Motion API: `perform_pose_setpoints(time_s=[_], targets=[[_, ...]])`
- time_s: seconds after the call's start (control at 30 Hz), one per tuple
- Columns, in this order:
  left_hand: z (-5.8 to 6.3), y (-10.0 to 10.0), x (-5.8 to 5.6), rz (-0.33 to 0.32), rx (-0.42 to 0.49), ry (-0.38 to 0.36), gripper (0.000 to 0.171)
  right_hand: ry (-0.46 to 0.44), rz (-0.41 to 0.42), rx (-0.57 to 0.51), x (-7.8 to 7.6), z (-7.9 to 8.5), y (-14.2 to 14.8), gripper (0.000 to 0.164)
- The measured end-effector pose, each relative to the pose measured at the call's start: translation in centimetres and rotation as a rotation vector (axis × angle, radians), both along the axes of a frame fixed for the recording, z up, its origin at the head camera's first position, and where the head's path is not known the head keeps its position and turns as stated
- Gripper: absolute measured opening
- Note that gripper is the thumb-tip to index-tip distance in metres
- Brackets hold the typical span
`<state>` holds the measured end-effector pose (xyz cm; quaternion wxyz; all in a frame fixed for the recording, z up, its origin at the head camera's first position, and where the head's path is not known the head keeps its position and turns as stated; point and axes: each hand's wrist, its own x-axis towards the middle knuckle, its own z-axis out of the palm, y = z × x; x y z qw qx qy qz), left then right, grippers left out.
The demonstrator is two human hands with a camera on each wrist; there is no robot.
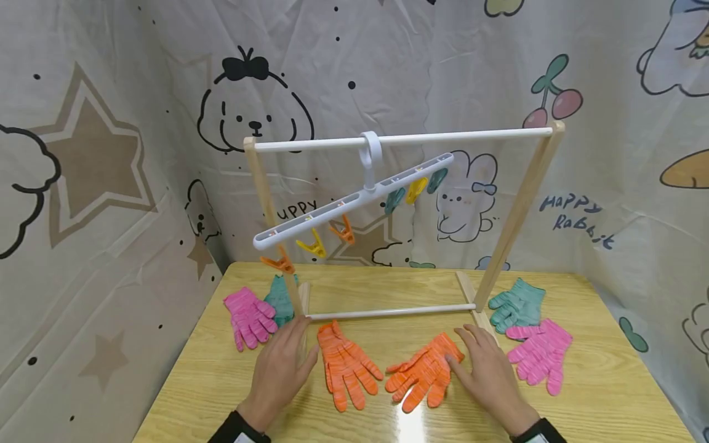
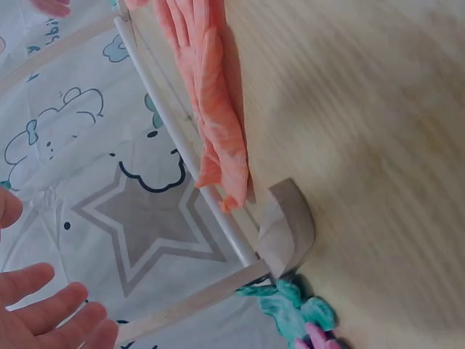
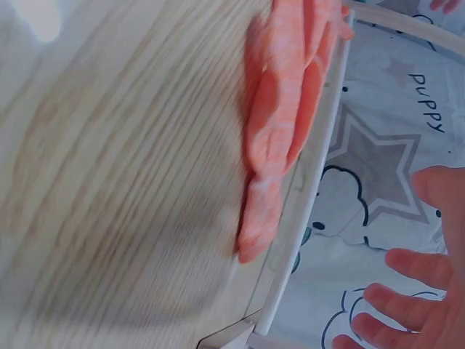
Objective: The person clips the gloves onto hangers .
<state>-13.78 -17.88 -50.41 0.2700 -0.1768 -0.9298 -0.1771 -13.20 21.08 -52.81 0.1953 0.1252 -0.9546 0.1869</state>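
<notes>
Two orange knit gloves lie flat on the table, a left one (image 1: 348, 366) and a right one (image 1: 423, 372). Beside the left glove, over the stand's left foot, my left hand (image 1: 279, 369) is held with fingers extended and nothing in it. My right hand (image 1: 487, 372) hovers by the other orange glove, its thumb overlapping that glove's edge in the head view. Both wrist views show the fingers spread, with the left hand (image 2: 51, 309) and right hand (image 3: 421, 291) apart from the gloves. The gloves' cuffs point toward the stand's lower rod (image 1: 393, 312).
A wooden stand (image 1: 515, 221) carries a white top rod (image 1: 465, 136). From it hangs a tilted clip hanger (image 1: 354, 200) with several coloured clips (image 1: 312, 245). Pink gloves (image 1: 250, 317) and teal gloves (image 1: 519, 306) lie at both sides. A printed curtain (image 1: 138, 246) surrounds the table (image 1: 604, 381).
</notes>
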Motion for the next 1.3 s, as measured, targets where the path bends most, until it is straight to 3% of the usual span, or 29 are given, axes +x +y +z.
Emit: perform_pose_setpoints(time_s=[0.17, 0.33, 0.67, 0.93, 1.3], targets=[[0.3, -0.1, -1.0, 0.028, -0.01, -0.021, 0.054, 0.037, -0.013, -0.006, -0.8, -0.6, 0.7, 0.053], [0.8, -0.6, -1.9, 0.08, 0.056, -0.046, 0.051, 0.067, -0.038, -0.022, -1.7, -0.6, 1.5, 0.05], [1.9, -1.6, -3.4, 0.203, 0.173, -0.134, 0.049, 0.091, -0.132, -0.044, -3.4, 0.9, 2.9, 0.047], [2.0, -2.5, -4.6, 0.3, 0.234, -0.115, 0.045, 0.117, -0.163, -0.033, -4.7, 2.5, 3.8, 0.047], [2.5, -3.2, -6.3, 0.282, 0.267, -0.142, 0.058, 0.109, -0.227, -0.087, -6.0, 4.0, 5.4, 0.041]])
